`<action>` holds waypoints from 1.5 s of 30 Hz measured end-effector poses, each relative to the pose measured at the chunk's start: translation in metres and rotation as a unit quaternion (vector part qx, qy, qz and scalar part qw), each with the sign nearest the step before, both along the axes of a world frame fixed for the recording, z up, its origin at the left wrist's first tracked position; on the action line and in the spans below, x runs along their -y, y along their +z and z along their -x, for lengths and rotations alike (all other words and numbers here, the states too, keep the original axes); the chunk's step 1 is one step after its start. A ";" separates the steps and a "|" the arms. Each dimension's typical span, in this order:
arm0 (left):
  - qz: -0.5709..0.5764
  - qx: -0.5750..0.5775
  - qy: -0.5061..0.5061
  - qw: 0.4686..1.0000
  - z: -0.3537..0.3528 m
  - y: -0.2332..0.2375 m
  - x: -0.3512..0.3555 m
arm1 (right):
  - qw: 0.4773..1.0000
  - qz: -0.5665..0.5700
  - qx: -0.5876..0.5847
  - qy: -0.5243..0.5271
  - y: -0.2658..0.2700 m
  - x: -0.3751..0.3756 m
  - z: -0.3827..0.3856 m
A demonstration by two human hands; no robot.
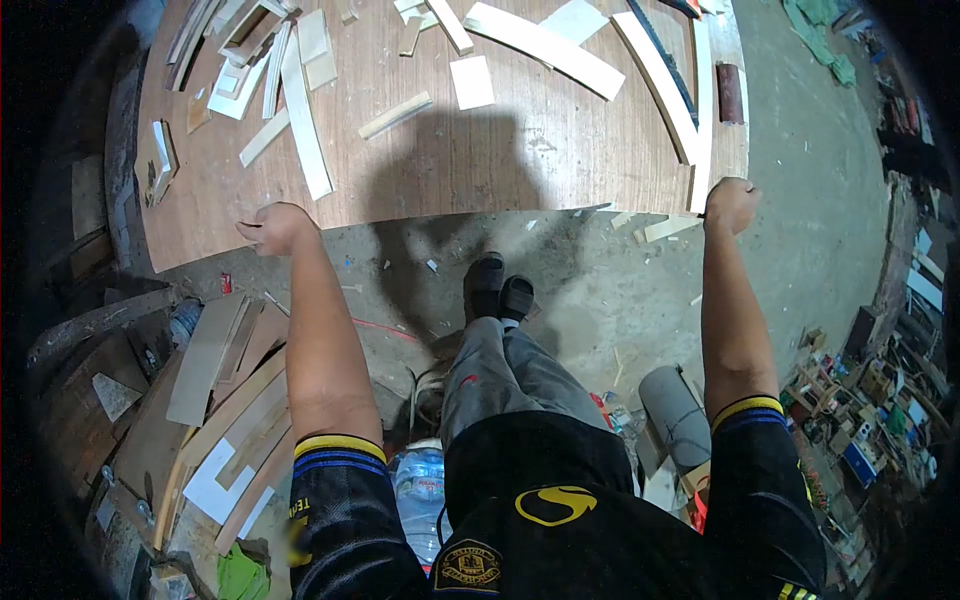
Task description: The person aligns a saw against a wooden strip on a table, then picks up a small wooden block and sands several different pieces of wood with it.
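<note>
We stand at the near edge of the board (450, 170), a wide brown sheet ahead of our shoes (500, 290). Our left hand (275, 228) is curled shut on that near edge, toward the board's left corner. Our right hand (730, 205) is clenched on the same edge at the right corner. On the board, well beyond both hands, lie pale offcuts: a square (472, 82), a long strip (305, 120) and a curved strip (660, 80) along its right side. A dark red roll (731, 92) lies at the board's right edge. Off the board's near left corner sits a scrap pile (225, 390).
</note>
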State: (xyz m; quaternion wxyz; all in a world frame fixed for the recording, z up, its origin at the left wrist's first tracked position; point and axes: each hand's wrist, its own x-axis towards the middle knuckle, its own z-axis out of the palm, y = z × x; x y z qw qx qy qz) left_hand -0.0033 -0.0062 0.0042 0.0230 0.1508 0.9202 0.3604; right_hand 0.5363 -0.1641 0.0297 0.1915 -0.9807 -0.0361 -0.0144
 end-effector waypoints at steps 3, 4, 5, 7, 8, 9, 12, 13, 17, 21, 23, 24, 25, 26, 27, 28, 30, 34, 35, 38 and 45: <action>0.054 0.012 -0.006 0.998 -0.006 0.006 0.000 | 1.000 0.000 0.006 0.001 -0.001 0.000 -0.001; 0.040 -0.006 0.016 0.999 -0.009 0.006 -0.001 | 1.000 -0.002 0.007 0.001 -0.001 -0.001 -0.001; 0.026 -0.024 0.037 0.999 -0.010 0.006 -0.002 | 1.000 -0.001 0.004 -0.004 -0.002 -0.001 -0.001; 0.026 -0.015 0.027 0.999 -0.006 0.004 -0.002 | 1.000 -0.001 0.002 -0.011 -0.002 -0.001 -0.001; 0.027 -0.007 0.017 0.999 -0.004 0.003 -0.001 | 1.000 0.000 0.004 -0.008 -0.002 -0.001 -0.001; 0.026 -0.006 0.017 0.999 -0.005 0.005 0.000 | 1.000 0.002 0.005 -0.005 -0.002 -0.001 -0.002; 0.055 0.005 0.020 0.998 -0.008 0.009 -0.001 | 1.000 -0.001 -0.002 -0.013 -0.004 -0.001 -0.003; 0.060 0.010 0.015 0.998 -0.006 0.007 -0.001 | 1.000 -0.006 0.001 -0.014 -0.004 -0.001 -0.002; 0.058 0.025 0.007 0.998 -0.006 0.009 0.000 | 1.000 0.003 0.002 -0.018 -0.002 -0.003 -0.001; 0.045 0.024 0.017 0.999 -0.007 0.010 0.000 | 0.999 0.025 -0.007 -0.021 -0.001 -0.003 -0.002; 0.028 0.026 0.027 0.999 -0.001 0.003 -0.002 | 0.999 0.029 -0.003 -0.027 0.000 -0.006 -0.001; 0.023 0.025 0.033 0.999 -0.001 0.004 -0.002 | 0.998 0.039 0.000 -0.038 0.000 -0.006 0.001; 0.037 0.023 0.025 0.999 -0.004 0.007 -0.002 | 0.999 0.034 -0.003 -0.032 -0.002 -0.004 -0.001; 0.050 0.021 0.017 0.998 -0.006 0.010 -0.002 | 0.998 0.044 -0.010 -0.035 -0.003 -0.002 -0.003; 0.042 0.017 0.027 0.999 -0.004 0.003 -0.001 | 0.998 0.053 -0.017 -0.037 -0.004 -0.002 -0.005; 0.039 -0.009 0.019 0.999 0.001 -0.010 -0.001 | 0.997 0.049 -0.022 -0.047 -0.002 -0.005 -0.003; 0.031 -0.041 0.027 0.998 0.005 -0.008 0.000 | 0.996 0.055 -0.041 -0.056 0.000 -0.004 -0.003; 0.053 0.014 0.029 0.998 -0.003 0.007 -0.001 | 0.992 0.075 -0.091 -0.052 0.003 -0.002 -0.006; 0.061 0.024 0.023 0.998 -0.004 0.009 -0.002 | 0.992 0.073 -0.084 -0.051 0.000 -0.002 -0.007; 0.053 0.011 0.026 0.998 -0.002 0.003 -0.001 | 0.994 0.066 -0.076 -0.050 0.014 -0.009 0.004; 0.075 0.037 0.034 0.996 -0.011 0.024 -0.006 | 0.994 0.080 -0.043 -0.054 0.012 -0.009 0.003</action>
